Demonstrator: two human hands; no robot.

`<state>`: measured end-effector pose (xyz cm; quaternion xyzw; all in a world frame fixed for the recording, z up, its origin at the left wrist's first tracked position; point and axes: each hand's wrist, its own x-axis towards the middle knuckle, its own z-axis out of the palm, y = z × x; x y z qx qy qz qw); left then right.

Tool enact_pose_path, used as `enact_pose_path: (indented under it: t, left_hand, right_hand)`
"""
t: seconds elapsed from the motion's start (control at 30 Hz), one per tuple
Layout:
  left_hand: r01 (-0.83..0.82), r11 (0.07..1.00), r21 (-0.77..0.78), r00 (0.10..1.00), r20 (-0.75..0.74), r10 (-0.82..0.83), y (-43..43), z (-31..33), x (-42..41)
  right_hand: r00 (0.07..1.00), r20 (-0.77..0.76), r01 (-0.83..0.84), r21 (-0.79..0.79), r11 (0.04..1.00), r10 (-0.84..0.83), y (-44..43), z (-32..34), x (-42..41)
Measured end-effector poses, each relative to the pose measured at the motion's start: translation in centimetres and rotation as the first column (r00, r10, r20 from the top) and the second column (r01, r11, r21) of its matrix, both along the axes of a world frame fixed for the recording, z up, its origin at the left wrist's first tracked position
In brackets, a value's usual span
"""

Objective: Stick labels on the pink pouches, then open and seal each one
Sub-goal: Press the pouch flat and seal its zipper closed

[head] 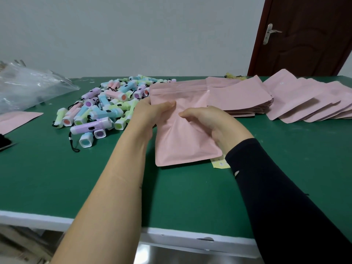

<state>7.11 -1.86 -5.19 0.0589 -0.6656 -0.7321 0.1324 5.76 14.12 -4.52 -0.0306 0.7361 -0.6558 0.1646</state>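
Now in play: a flat matte pink plastic zip pouch (182, 134), held just above the green surface (95, 178), zip end pointing away from the person.
Left hand (150, 115): pinches the pouch's left edge, thumb on the front.
Right hand (213, 122): fingers curled, gripping the creased front on the right side.
Hands: close together, both clamped on that one pouch.
At the pouch's near corner: a pale yellow label strip (220, 163) peeks out.
Behind, left: a heap of pastel plastic torches (106, 111).
Behind, right: stacked and fanned pink pouches (304, 103).
Far left: a crumpled clear plastic bag (28, 86).
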Motion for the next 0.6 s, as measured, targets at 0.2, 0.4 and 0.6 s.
enact_pose_path:
  t: [0.2,0.4,0.6]
  left_hand:
    - [-0.091,0.996,0.021,0.994,-0.053,0.092,-1.4,0.3,0.0]
    - [-0.090,0.994,-0.061,0.993,-0.080,0.085,-1.6,0.0,-0.2]
    - [-0.162,0.942,-0.294,0.986,-0.074,0.146,-2.0,0.0,-0.7]
  right_hand:
    - [0.999,-0.003,-0.045,0.050,0.998,0.045,-0.1,0.2,-0.2]
    - [0.999,-0.035,-0.017,0.077,0.997,0.020,0.0,0.3,0.1]
    - [0.999,-0.034,0.026,0.128,0.991,-0.022,0.5,0.1,0.0]
